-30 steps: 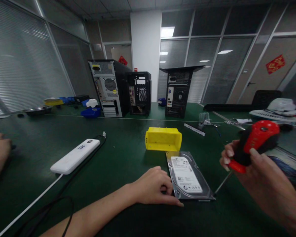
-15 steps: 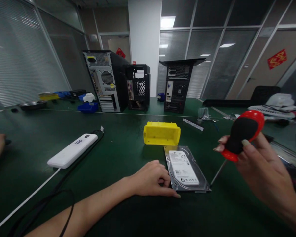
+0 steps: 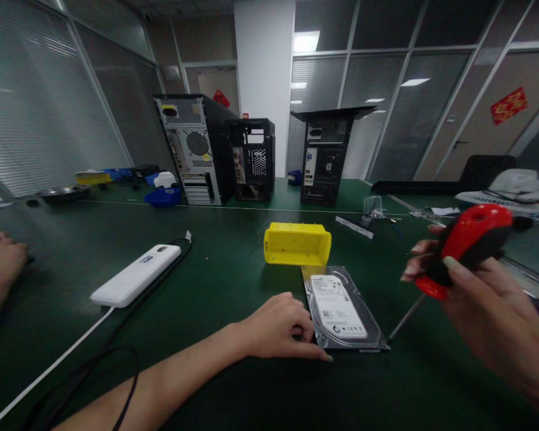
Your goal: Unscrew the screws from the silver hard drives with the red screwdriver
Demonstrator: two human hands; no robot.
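Observation:
A hard drive (image 3: pixel 359 311) with a white label lies flat on the green table. My left hand (image 3: pixel 281 328) is closed against its left side, fingers curled at the edge and thumb stretched along the near edge. My right hand (image 3: pixel 485 305) grips a red and black screwdriver (image 3: pixel 469 245) by its thick handle. The shaft slants down to the left, and its tip meets the drive's near right corner. Whatever is right under the tip is too small to make out. Just behind the drive stands a yellow plastic bin (image 3: pixel 297 245), its hollow side facing me.
A white power bank (image 3: pixel 137 275) with cables lies to the left. Another person's hand (image 3: pixel 2 260) rests at the far left. Computer cases (image 3: pixel 197 149) stand at the back, beside a blue bin (image 3: pixel 162 196). A clear plastic cup (image 3: pixel 372 206) and small parts are behind right.
The screwdriver handle has turned and leaned further right in my right hand, with the tip still at the drive's corner. My left hand and the drive keep their places.

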